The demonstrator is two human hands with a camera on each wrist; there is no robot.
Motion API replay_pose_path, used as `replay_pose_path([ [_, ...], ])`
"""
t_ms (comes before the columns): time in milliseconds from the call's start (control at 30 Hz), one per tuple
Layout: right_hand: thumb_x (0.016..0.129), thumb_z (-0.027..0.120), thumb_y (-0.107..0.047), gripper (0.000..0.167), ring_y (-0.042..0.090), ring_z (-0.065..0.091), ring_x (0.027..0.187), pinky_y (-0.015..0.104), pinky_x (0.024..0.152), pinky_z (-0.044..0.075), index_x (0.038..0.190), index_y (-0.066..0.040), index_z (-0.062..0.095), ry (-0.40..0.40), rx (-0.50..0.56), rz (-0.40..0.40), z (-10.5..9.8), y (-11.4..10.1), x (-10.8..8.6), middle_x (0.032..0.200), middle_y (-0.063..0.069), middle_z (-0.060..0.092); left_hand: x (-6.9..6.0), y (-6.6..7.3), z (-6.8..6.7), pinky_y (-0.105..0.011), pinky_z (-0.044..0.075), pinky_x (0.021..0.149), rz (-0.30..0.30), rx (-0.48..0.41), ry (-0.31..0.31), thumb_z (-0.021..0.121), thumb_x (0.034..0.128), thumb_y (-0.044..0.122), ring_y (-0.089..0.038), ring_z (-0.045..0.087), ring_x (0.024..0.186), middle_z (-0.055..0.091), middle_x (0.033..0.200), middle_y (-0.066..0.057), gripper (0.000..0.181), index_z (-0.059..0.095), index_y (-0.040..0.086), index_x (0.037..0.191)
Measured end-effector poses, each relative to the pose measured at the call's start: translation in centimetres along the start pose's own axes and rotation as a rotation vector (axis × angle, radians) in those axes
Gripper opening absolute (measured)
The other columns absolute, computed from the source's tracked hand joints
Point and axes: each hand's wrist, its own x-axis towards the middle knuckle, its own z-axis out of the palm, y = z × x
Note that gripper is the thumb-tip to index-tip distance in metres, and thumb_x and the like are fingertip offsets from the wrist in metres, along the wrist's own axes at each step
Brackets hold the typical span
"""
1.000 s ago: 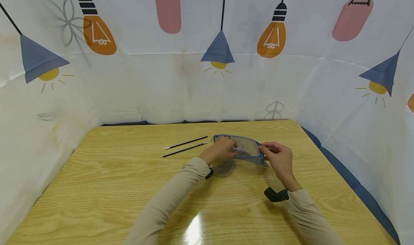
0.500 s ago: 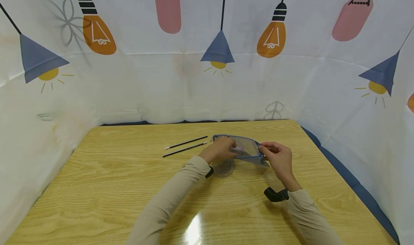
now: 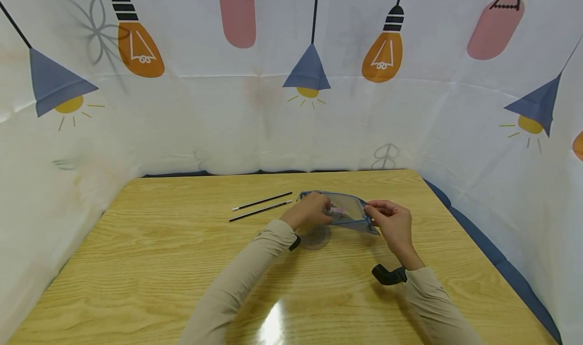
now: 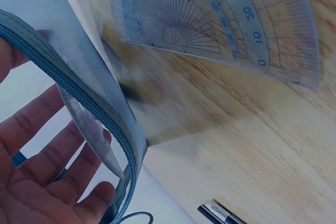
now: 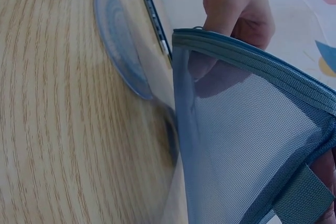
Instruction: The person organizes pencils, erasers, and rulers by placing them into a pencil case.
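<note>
So there's a blue-trimmed mesh pouch (image 3: 355,206) sitting toward the far side of a wood-grain table (image 3: 150,264), right of center, unzipped with its mouth gaping. The right hand (image 3: 393,224) pinches the pouch's right end between thumb and fingers, near the end of the zip. The left hand (image 3: 308,209) reaches in through the mouth at the other end, and you can see some of its fingers through the mesh from the right wrist. In the left wrist view those fingers are spread a bit and touch a clear plastic piece (image 4: 90,125) with little tick marks on its edge, but honestly I can't tell if it's actually gripped. A clear protractor (image 3: 315,238) lies on the tabletop just in front of the pouch, close under the left wrist. Off to the left are two dark pencils, roughly parallel and not touching: the farther pencil (image 3: 262,201) has its pale end pointing left, the nearer pencil (image 3: 260,211) points its pale end right. Behind everything hangs a white curtain (image 3: 218,117) printed with lamps and bulbs.
</note>
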Motion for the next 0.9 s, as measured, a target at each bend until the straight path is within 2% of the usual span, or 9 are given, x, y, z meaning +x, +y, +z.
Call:
replay_pose_path([
  [233,0.089,0.069,-0.002,0.016,0.009,0.066,0.067,0.026,0.059,0.055,0.098,0.012,0.069,0.003,-0.006,0.005,-0.05,0.06,-0.02,0.081,0.013,0.07,-0.12,-0.15,0.11,-0.026,0.046,0.068,-0.014,-0.04,-0.004,0.07,0.0898,0.021,-0.012,0.057,0.081,0.064,0.113,-0.008,0.026,0.068,0.003,0.109],
  [333,0.089,0.069,-0.001,0.016,0.009,0.066,0.067,0.027,0.06,0.056,0.098,0.012,0.069,0.004,-0.011,0.004,-0.05,0.04,-0.06,0.082,0.016,0.07,-0.15,-0.27,0.22,-0.026,0.044,0.066,-0.006,-0.05,-0.006,0.069,0.0902,0.021,-0.011,0.054,0.076,0.064,0.112,-0.009,0.025,0.068,0.003,0.108],
  [600,0.089,0.069,-0.001,0.017,0.008,0.066,0.067,0.026,0.06,0.055,0.098,0.012,0.068,0.009,-0.004,0.008,-0.08,0.06,-0.02,0.082,0.016,0.07,-0.14,-0.36,0.31,-0.026,0.047,0.07,0.005,-0.043,-0.003,0.067,0.0928,0.021,-0.011,0.057,0.082,0.065,0.111,-0.008,0.024,0.068,0.004,0.109],
  [700,0.089,0.069,-0.001,0.017,0.009,0.066,0.067,0.027,0.06,0.056,0.098,0.012,0.068,0.007,0.002,0.009,-0.11,0.11,-0.02,0.082,0.016,0.07,-0.15,-0.39,0.31,-0.025,0.047,0.068,0.011,-0.05,0.0,0.065,0.0941,0.021,-0.011,0.057,0.08,0.065,0.111,-0.007,0.023,0.068,0.004,0.109],
  [900,0.089,0.069,-0.001,0.017,0.009,0.066,0.067,0.028,0.061,0.056,0.098,0.013,0.068,-0.001,0.016,0.004,-0.14,0.16,-0.05,0.08,0.013,0.07,-0.13,-0.41,0.24,-0.022,0.046,0.065,0.042,-0.04,0.044,0.063,0.0952,0.017,-0.009,0.059,0.077,0.067,0.109,-0.006,0.021,0.069,0.003,0.109],
])
